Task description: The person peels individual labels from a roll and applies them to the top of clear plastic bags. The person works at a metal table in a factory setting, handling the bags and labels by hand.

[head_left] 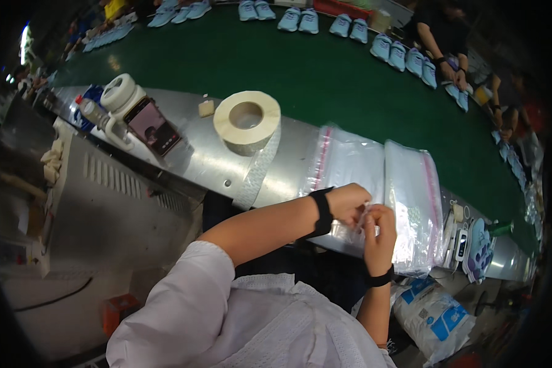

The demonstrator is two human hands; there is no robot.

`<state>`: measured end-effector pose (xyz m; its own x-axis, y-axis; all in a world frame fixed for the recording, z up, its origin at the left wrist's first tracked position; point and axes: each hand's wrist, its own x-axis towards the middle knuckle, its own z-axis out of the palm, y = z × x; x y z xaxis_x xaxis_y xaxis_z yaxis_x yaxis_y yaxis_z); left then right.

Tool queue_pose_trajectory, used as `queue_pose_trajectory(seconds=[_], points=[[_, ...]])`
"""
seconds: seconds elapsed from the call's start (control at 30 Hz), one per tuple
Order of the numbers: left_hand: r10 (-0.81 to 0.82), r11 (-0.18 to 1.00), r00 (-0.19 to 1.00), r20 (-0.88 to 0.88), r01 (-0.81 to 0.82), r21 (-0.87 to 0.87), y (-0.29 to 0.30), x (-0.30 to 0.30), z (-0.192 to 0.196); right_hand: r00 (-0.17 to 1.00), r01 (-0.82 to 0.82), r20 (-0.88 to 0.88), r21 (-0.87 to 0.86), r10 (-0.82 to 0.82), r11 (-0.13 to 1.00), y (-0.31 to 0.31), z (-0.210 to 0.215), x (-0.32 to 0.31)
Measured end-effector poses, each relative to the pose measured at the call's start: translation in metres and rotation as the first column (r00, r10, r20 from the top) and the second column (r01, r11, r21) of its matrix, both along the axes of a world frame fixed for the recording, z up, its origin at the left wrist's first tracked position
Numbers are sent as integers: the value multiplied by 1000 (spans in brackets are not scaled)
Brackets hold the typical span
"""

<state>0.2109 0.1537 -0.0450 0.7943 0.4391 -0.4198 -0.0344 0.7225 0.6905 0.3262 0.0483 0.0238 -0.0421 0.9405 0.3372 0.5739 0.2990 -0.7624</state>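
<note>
My left hand (348, 202) and my right hand (380, 228) meet at the near edge of the metal table, fingers pinched close together. Something small and whitish shows between the fingertips, too small to name. Beneath and beyond them lie two stacks of clear plastic bags: the left stack (352, 159) has a pink strip on its left side, the right stack (408, 184) a pink strip on its right. To the left stands a big roll of pale labels (230, 130), its loose strip (256, 178) running down to the table's near edge.
A phone (156, 132) leans on a white jug (121, 92) beside a red-capped bottle (92, 110). Tools and a patterned shoe (479, 254) lie at right. Light-blue shoes (300, 21) line the far side of the green belt (325, 80), where co-workers handle some. A white sack (435, 319) stands below.
</note>
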Motion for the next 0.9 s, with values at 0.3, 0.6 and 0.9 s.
queue_pose_trajectory(seconds=[0.3,0.6,0.9], points=[[336,941,941,-47,-337,-33,-89,-116,75,877,-82,478,51,48,995,-19,-18,-29],[633,730,766,-113,-542,416,-95,-140,53,819,481,-294,-118,-493,869,8,6,92],[832,472,425,-357,-201,859,-101,-207,29,336,650,616,397,-713,649,-49,-5,131]])
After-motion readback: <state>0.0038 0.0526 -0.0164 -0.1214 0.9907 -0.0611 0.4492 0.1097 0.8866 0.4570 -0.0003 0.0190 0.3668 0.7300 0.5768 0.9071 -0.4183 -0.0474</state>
